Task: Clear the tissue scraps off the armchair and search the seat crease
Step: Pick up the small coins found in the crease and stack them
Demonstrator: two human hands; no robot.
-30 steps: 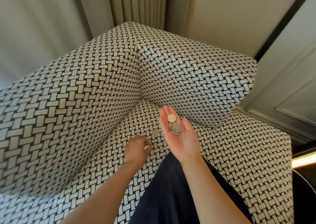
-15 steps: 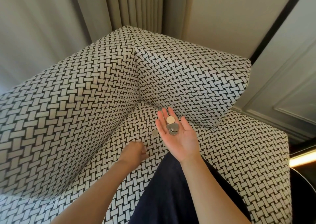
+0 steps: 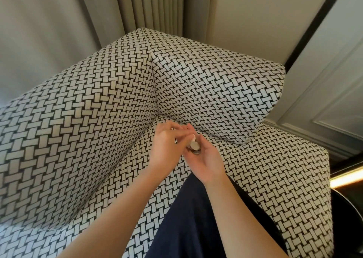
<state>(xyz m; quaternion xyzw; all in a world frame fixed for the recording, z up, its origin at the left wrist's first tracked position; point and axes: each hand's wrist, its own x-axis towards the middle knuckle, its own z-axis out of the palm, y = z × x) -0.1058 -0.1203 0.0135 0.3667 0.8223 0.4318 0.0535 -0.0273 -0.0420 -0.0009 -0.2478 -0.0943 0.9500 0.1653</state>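
Up comes the left hand [image 3: 169, 141] off the seat, and now it meets the right hand [image 3: 207, 159] just above the cushion, where a second ago the two were apart. Right hand first: it is tipped inward, fingers and thumb curling loosely round a small stack of coins [image 3: 194, 146], cradling them rather than lying flat as it did before. Left hand: fingertips bunched together and pressed down onto the top of that stack, thumb alongside. Whether it is pinching a coin of its own or has already let go, I cannot tell, because the fingers cover that spot. Both hands touch each other over the coins, and both forearms reach in from the bottom of the view. Directly behind them lies the seat crease [image 3: 155, 124], at the inner corner where the two upright padded sides of the armchair [image 3: 216, 92] come together above the seat [image 3: 265, 169]. The whole chair wears a black-and-white basket-weave print. Dark navy cloth [image 3: 196, 218], apparently the person's clothing, lies across the front of the seat beneath the right forearm. Beyond the chair hang pleated beige curtains [image 3: 157, 8], with a panelled wall [image 3: 334, 100] to the right and a glowing strip of light [image 3: 349, 177] low on that side.
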